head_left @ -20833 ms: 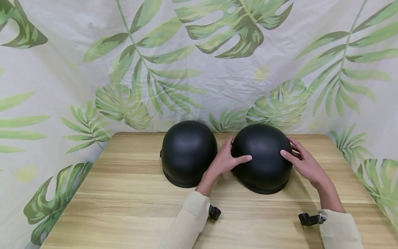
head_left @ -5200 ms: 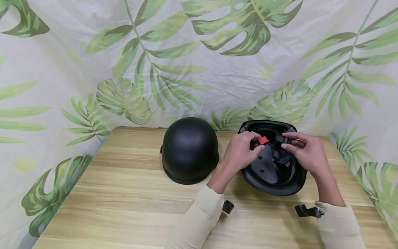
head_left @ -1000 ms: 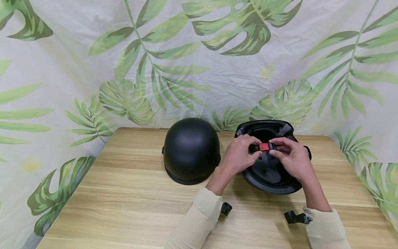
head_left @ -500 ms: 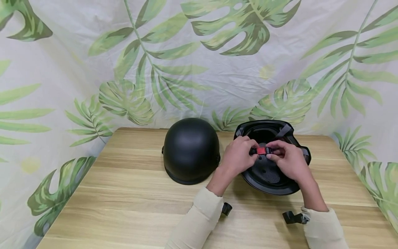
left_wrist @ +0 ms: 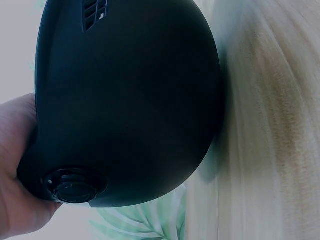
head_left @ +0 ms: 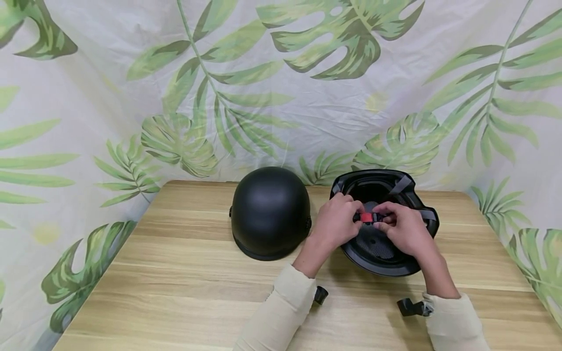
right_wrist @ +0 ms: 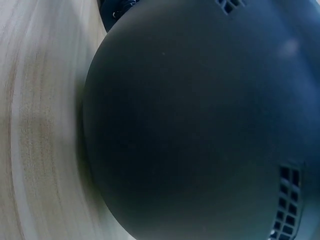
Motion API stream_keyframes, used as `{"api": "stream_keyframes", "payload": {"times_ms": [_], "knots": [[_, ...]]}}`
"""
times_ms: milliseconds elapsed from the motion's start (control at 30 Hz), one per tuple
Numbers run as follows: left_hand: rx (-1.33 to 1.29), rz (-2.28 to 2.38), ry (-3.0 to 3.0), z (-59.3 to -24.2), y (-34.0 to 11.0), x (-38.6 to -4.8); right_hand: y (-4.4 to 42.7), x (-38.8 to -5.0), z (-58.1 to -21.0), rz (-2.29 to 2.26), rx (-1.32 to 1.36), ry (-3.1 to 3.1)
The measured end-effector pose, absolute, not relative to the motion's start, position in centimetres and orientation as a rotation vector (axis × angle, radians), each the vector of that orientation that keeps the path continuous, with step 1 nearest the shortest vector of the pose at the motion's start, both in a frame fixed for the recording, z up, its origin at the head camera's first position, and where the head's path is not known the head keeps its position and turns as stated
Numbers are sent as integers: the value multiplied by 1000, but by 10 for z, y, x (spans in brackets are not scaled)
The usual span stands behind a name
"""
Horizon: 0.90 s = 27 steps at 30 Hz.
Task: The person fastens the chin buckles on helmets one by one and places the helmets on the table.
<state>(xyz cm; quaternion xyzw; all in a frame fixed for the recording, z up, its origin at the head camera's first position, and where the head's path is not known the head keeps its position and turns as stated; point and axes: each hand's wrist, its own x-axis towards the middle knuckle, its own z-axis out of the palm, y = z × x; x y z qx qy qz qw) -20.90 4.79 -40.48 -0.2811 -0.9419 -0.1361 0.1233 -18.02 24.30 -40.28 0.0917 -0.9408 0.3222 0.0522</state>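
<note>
A black helmet (head_left: 381,267) lies upside down on the table, its padded inside facing up. Above its opening, my left hand (head_left: 334,220) pinches the red end of a chin-strap buckle (head_left: 366,218). My right hand (head_left: 406,229) pinches the black end, and the two parts meet end to end. In the left wrist view the helmet's outer shell (left_wrist: 135,100) shows a vent and a round knob, with part of my left hand (left_wrist: 20,170) at its edge. The shell (right_wrist: 190,120) fills most of the right wrist view, where my right hand is out of sight.
A second black helmet (head_left: 270,214) stands dome-up to the left of the overturned one. Both are near the back of the wooden table (head_left: 189,282). A leaf-patterned cloth (head_left: 246,73) hangs behind and at the sides.
Since 20.8 s ago the right helmet has been turned over. The buckle parts, apart 5.2 s ago, are now together. Over the last second both hands moved slightly left and down with the buckle.
</note>
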Motion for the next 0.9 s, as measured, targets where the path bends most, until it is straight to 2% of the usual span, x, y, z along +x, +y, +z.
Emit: {"api": "stream_keyframes", "payload": {"times_ms": [433,900], "knots": [[-840,-305,-2726,-404,49,-207,243,-183,-408,937,349,-2891],[-1003,-787,-2615,-397,27,-213,243,-170,-396,946,356,-2670]]}}
